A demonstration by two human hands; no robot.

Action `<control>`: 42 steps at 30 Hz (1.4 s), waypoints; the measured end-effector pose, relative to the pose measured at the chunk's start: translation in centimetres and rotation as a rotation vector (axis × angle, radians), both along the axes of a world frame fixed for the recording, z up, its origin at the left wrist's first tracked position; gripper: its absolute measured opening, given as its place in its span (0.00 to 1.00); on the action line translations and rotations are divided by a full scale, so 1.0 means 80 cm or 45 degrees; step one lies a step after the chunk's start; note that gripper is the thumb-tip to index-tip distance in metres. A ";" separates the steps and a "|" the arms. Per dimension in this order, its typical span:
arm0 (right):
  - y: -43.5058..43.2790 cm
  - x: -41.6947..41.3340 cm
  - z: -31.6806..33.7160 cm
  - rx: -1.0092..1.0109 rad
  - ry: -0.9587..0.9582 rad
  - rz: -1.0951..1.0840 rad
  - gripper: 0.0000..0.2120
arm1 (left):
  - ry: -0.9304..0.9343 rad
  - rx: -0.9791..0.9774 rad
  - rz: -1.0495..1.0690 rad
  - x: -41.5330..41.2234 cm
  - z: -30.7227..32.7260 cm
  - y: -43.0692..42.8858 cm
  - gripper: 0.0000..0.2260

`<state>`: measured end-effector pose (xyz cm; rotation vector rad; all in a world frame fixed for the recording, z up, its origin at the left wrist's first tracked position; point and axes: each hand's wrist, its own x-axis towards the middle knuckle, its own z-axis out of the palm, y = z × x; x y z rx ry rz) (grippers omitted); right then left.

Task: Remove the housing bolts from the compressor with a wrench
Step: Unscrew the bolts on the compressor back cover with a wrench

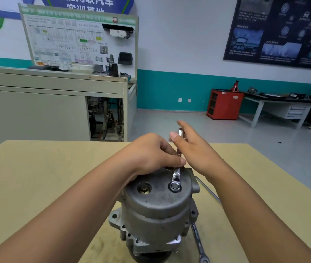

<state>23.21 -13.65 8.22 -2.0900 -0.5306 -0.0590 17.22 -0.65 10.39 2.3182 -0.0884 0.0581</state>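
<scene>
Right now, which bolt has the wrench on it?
The silver bolt on the right of the compressor top; the wrench ring sits round it. The brassy bolt on its left is bare.

Automotive training workshop. A wiring-diagram teaching board with vehicle parts mounted on it stands against the wall, beside a red tool cabinet topped by a jack stand and a parts-laden workbench. A compressor and a loose wrench sit on the near table.
</scene>
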 end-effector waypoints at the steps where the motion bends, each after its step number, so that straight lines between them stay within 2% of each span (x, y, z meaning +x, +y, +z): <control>1: -0.006 -0.007 0.000 -0.037 -0.043 -0.077 0.29 | -0.006 0.009 0.011 0.000 -0.001 0.000 0.09; 3: -0.019 -0.035 -0.004 -0.018 -0.189 -0.226 0.32 | -0.026 0.015 0.039 -0.001 -0.003 0.001 0.11; 5: -0.025 -0.070 -0.016 -0.006 -0.279 -0.231 0.22 | -0.037 0.005 0.067 -0.003 -0.005 0.005 0.12; 10: -0.018 -0.108 -0.046 0.105 -0.287 -0.147 0.09 | -0.094 -0.060 0.211 -0.015 -0.010 0.011 0.14; 14: -0.020 -0.109 -0.048 0.154 -0.303 -0.143 0.05 | -0.175 -0.021 0.371 -0.021 -0.022 0.009 0.15; 15: -0.021 -0.109 -0.049 0.163 -0.295 -0.140 0.04 | -0.193 -0.006 0.421 -0.018 -0.025 0.010 0.18; 17: -0.022 -0.109 -0.049 0.197 -0.265 -0.133 0.03 | -0.195 -0.084 0.429 -0.012 -0.030 0.015 0.35; 19: -0.025 -0.107 -0.051 0.252 -0.236 -0.119 0.03 | -0.219 -0.252 0.278 -0.008 -0.033 0.023 0.50; 20: -0.026 -0.106 -0.051 0.276 -0.230 -0.111 0.05 | -0.236 -0.263 0.202 -0.006 -0.033 0.028 0.52; 22: -0.027 -0.104 -0.052 0.300 -0.210 -0.095 0.06 | -0.281 -0.130 0.108 -0.001 -0.034 0.045 0.44; 24: -0.029 -0.102 -0.052 0.315 -0.189 -0.079 0.06 | -0.345 0.029 0.061 0.006 -0.031 0.063 0.30; 26: -0.030 -0.099 -0.053 0.330 -0.168 -0.059 0.05 | -0.387 0.021 -0.003 0.013 -0.026 0.076 0.20; 29: -0.030 -0.097 -0.055 0.346 -0.160 -0.032 0.06 | -0.459 0.008 -0.072 0.015 -0.018 0.090 0.15; 33: -0.034 -0.094 -0.060 0.455 -0.103 0.012 0.07 | -0.665 0.230 -0.117 -0.005 -0.008 0.109 0.09; 35: -0.037 -0.092 -0.063 0.506 -0.077 0.029 0.08 | -0.744 0.377 -0.176 -0.025 -0.008 0.116 0.07; 39: -0.038 -0.089 -0.068 0.519 -0.069 0.050 0.10 | -0.960 0.686 -0.250 -0.066 -0.011 0.121 0.20; 42: -0.036 -0.090 -0.074 0.534 -0.090 0.047 0.12 | -1.106 0.890 -0.251 -0.090 -0.014 0.116 0.20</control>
